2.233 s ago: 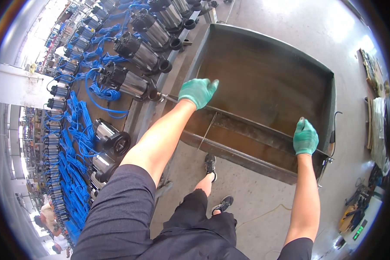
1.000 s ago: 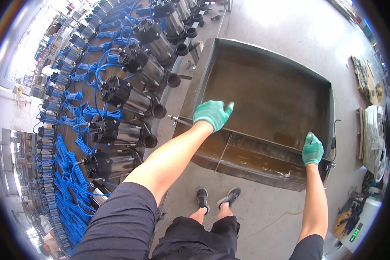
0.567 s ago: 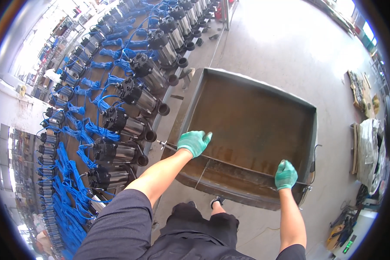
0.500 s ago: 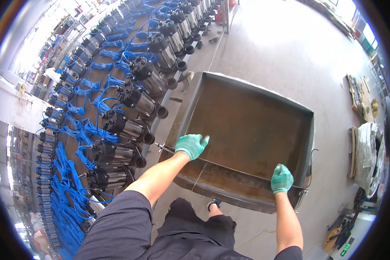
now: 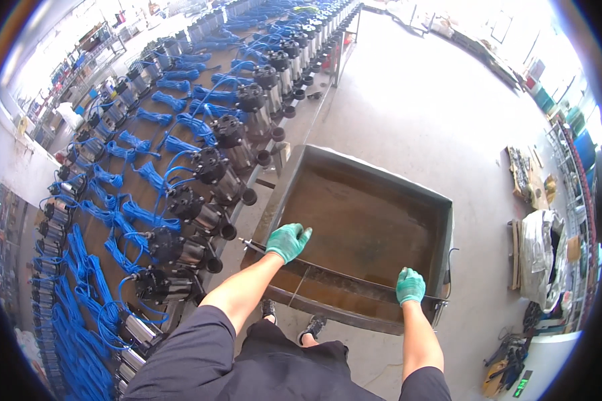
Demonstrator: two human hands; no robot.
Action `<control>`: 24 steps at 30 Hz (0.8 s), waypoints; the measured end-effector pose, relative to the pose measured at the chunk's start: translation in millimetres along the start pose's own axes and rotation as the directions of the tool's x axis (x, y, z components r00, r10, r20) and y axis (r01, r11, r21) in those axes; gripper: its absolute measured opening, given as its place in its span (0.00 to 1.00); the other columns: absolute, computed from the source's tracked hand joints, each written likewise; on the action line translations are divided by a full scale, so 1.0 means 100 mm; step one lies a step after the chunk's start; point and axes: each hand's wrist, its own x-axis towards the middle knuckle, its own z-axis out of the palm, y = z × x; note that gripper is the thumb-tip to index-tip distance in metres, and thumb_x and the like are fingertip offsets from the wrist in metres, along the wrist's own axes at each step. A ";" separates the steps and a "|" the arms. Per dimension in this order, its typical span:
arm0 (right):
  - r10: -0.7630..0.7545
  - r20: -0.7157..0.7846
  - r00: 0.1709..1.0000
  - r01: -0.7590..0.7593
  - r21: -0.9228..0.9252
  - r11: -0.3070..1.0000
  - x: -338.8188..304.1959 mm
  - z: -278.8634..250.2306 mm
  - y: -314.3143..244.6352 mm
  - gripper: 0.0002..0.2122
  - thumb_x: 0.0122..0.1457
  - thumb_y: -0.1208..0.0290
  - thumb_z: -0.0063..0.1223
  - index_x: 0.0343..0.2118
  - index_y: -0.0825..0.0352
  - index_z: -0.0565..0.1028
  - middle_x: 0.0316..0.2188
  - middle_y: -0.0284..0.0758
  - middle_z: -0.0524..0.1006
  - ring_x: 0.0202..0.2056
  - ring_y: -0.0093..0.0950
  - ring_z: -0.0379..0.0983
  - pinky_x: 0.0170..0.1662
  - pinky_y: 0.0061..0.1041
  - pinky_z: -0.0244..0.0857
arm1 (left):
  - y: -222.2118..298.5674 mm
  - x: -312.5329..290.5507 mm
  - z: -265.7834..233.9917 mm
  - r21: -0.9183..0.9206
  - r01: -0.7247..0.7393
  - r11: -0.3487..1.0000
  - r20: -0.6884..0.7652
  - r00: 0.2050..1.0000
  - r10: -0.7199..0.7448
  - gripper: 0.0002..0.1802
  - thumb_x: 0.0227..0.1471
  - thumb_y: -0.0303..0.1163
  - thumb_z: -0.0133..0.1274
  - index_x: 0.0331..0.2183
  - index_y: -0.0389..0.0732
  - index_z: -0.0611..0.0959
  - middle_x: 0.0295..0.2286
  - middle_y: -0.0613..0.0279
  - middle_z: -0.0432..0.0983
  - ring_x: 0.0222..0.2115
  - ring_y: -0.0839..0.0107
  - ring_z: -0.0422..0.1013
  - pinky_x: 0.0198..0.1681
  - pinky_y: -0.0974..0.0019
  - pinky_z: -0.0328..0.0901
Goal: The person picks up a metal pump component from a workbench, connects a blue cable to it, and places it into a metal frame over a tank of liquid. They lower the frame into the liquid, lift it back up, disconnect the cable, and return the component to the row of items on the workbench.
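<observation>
A wide, shallow metal tub with a brown, wet-looking bottom stands in front of me. Across its near part runs a thin dark metal bar. My left hand, in a green glove, is closed round the bar near its left end, thumb sticking out. Toward the other end, my right hand in a matching glove is closed on the same bar. The undersides of both hands are hidden. A thin rod goes from the bar to the tub's near edge.
Left of the tub, a long table carries rows of steel-and-black pumps with bundled blue cables. Some pump outlets jut over its edge toward the tub. Grey floor stretches ahead. On the right lie a wrapped bundle and a pallet.
The tub, bar and both hands sit lower and slightly left in the picture, apart from the left hand's small shift. More of the far floor and pump rows shows. Both hands keep their grip.
</observation>
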 end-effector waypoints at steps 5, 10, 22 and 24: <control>-0.050 -0.086 0.995 0.030 -0.215 0.976 0.10 0.02 -0.07 0.17 0.69 0.56 0.42 0.31 0.61 0.80 0.31 0.41 0.82 0.34 0.42 0.79 0.37 0.42 0.74 | -0.01 -0.88 -0.36 -0.374 -0.227 0.899 -0.422 0.905 0.053 0.08 0.59 0.35 0.57 0.34 0.40 0.81 0.31 0.51 0.77 0.34 0.49 0.74 0.40 0.52 0.69; -0.004 -0.047 0.999 -0.004 -0.177 0.984 0.13 0.12 0.07 0.19 0.71 0.54 0.39 0.36 0.62 0.79 0.34 0.42 0.82 0.38 0.45 0.78 0.40 0.46 0.73 | -0.29 -2.24 -1.31 -0.207 -0.057 0.977 -0.596 0.799 -0.080 0.07 0.57 0.30 0.57 0.38 0.40 0.81 0.33 0.52 0.76 0.36 0.52 0.74 0.42 0.55 0.69; -0.017 -0.149 0.989 0.083 0.453 0.888 -0.21 -0.08 -0.27 0.18 0.71 0.59 0.44 0.43 0.72 0.76 0.38 0.48 0.80 0.39 0.44 0.76 0.46 0.39 0.68 | -1.60 -2.60 -2.51 -0.732 -0.086 0.676 -0.610 0.526 -0.593 0.21 0.66 0.47 0.53 0.46 0.38 0.82 0.36 0.64 0.79 0.38 0.74 0.72 0.48 0.70 0.66; 0.009 -0.137 0.991 0.064 0.518 0.853 -0.41 -0.07 -0.36 0.18 0.71 0.59 0.44 0.44 0.72 0.76 0.39 0.48 0.80 0.39 0.43 0.76 0.47 0.39 0.68 | -1.51 -2.55 -2.61 -0.796 -0.230 0.560 -0.555 0.645 -0.525 0.22 0.68 0.49 0.48 0.35 0.40 0.81 0.32 0.63 0.79 0.37 0.73 0.73 0.46 0.69 0.67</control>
